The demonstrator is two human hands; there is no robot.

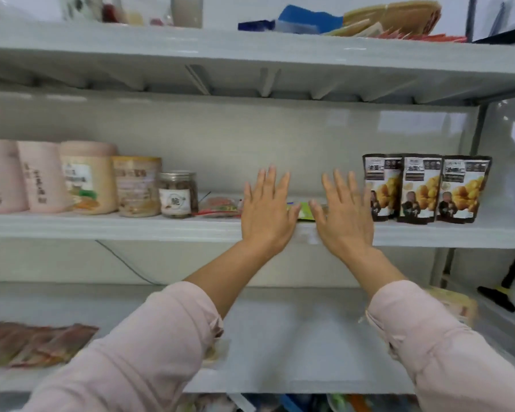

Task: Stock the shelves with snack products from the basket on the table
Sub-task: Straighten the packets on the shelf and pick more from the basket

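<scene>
My left hand (265,212) and my right hand (347,215) are raised flat in front of the middle shelf (131,228), fingers spread, holding nothing. Between them, lying flat on that shelf, a green snack packet (304,210) shows partly; the hands hide the rest. A red and green flat packet (220,207) lies just left of my left hand. Three dark stand-up pouches with yellow pictures (425,188) stand right of my right hand. The basket and table are out of view.
Pink tubs (21,176), two beige canisters (113,182) and a small clear jar (177,194) fill the middle shelf's left. The lower shelf (295,337) has brown packets (33,343) at left and a pale packet (452,304) at right. Blue boxes and flat packets (354,20) lie on top.
</scene>
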